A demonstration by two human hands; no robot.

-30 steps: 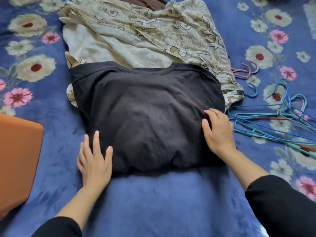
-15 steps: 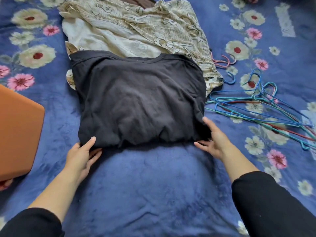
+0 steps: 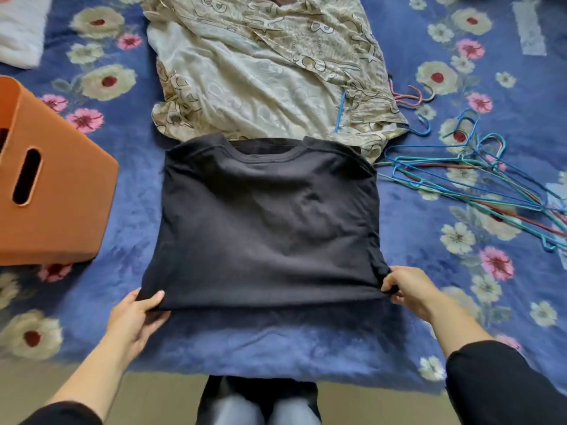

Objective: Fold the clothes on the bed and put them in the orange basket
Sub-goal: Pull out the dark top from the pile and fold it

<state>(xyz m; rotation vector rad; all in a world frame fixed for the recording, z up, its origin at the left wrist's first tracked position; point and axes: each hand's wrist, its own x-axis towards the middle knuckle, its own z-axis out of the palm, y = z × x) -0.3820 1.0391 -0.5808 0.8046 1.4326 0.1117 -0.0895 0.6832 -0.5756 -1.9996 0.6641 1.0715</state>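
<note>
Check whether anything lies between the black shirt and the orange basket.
Nothing visible does. Only bare blanket lies between the shirt and the basket to its left; the hangers lie on its other side.

The beige cloth carries a print of large outlined capital letters, among them a B near its far edge, but creases and blur leave no whole word that can be read.

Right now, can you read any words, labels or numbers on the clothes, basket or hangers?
"B": a large outlined letter repeated in the print of the beige patterned garment; its other letters are creased, and no whole word reads.
No text shows on the black shirt, orange basket or hangers.
</note>
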